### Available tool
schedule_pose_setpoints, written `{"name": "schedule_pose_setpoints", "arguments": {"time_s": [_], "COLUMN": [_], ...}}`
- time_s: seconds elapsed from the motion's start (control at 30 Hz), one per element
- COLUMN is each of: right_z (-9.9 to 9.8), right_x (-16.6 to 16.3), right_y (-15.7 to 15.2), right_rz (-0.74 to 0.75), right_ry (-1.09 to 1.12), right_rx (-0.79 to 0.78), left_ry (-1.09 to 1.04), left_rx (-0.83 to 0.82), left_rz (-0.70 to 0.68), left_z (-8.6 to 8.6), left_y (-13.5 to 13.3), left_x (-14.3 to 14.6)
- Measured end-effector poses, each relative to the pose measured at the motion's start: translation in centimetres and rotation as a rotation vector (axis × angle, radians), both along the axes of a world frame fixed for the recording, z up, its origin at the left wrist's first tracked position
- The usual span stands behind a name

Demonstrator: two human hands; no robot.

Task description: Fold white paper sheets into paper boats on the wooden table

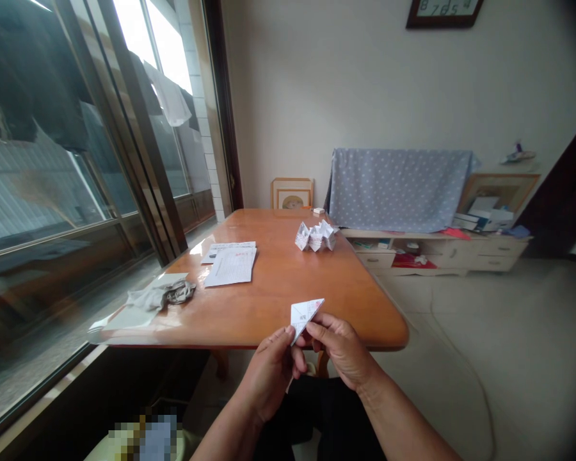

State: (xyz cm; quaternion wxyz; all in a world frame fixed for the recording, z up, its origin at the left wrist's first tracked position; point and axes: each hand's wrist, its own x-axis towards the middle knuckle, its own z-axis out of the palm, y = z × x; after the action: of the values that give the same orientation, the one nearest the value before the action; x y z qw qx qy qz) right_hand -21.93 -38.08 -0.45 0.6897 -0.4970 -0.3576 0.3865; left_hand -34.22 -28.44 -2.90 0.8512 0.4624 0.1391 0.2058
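Observation:
Both hands meet just in front of the near edge of the wooden table [278, 301]. My left hand [271, 371] and my right hand [343, 349] pinch a small folded piece of printed paper [304, 315] between their fingertips. The paper stands up as a white triangle-like shape above the fingers. Farther back on the table sits a cluster of folded paper pieces [317, 235]. Printed sheets [231, 262] lie flat on the left half of the table.
A crumpled grey cloth [166, 293] lies on a sheet at the table's left near corner. Large windows run along the left. Behind the table stand a low cabinet [441, 253] with clutter, a dotted blue cloth [398, 189] and framed pictures [292, 193].

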Motion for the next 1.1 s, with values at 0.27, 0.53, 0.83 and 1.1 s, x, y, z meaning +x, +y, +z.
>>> {"name": "schedule_pose_setpoints", "arguments": {"time_s": [0.27,0.53,0.83,1.1], "right_z": [-0.6,-0.7,-2.2,-2.7], "right_x": [0.4,0.7,0.4,-0.2], "right_y": [0.0,0.0,1.5,1.3], "right_rz": [-0.006,0.001,-0.259,-0.448], "right_ry": [-0.041,-0.051,-0.035,-0.556], "right_rx": [0.001,-0.007,-0.065,-0.135], "left_ry": [-0.022,0.029,0.171,0.239], "left_rx": [-0.025,0.073,0.547,0.943], "left_rz": [-0.003,-0.028,0.085,0.526], "left_z": [-0.1,0.1,0.6,-1.1], "left_y": [0.1,0.4,0.3,-0.2], "left_x": [0.1,-0.2,0.1,0.8]}}
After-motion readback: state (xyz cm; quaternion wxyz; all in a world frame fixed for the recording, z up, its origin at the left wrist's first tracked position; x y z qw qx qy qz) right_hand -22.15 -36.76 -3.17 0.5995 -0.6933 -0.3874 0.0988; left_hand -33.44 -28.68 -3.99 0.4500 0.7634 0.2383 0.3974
